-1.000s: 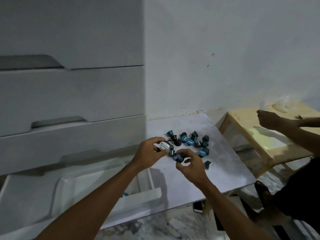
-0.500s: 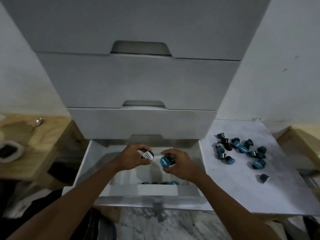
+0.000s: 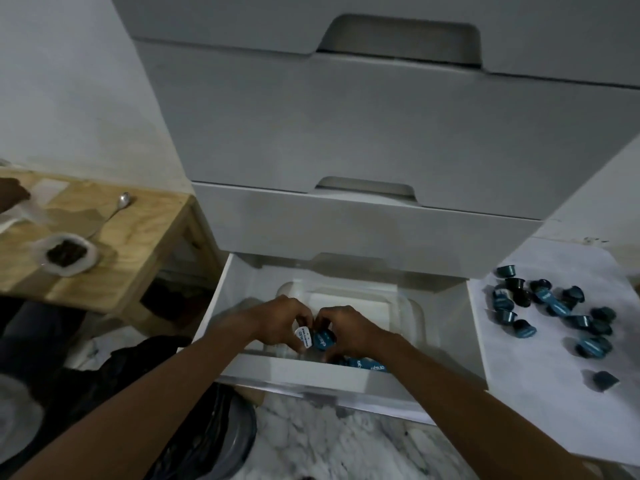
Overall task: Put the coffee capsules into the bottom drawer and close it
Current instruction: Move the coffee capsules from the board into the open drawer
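Head camera, looking down: a person is reaching both bare arms into the open bottom drawer (image 3: 221, 306) of a white drawer unit (image 3: 381, 140). The left hand (image 3: 277, 318) is curling closed around a white-lidded coffee capsule (image 3: 302, 336), pinching it between thumb and fingertips. The right hand (image 3: 349, 329), touching the left, is likewise closing on a blue-lidded capsule (image 3: 323, 339). Both are hovering low over a clear tray (image 3: 408, 306) inside the drawer, where a few blue capsules (image 3: 367, 362) are already lying near the front wall.

About 15 loose capsules (image 3: 554, 310) are still sitting in a scatter on a white board (image 3: 554, 393) just right of the drawer, so the job looks partly done and the drawer is not yet closed.

The capsules appear small, light and rigid, with smooth sides and thin foil lids that could dent; gripping them by the body or rim seems safest.

A wooden side table (image 3: 114, 271) with a spoon (image 3: 119, 204) and small dish (image 3: 65, 254) is standing to the left.
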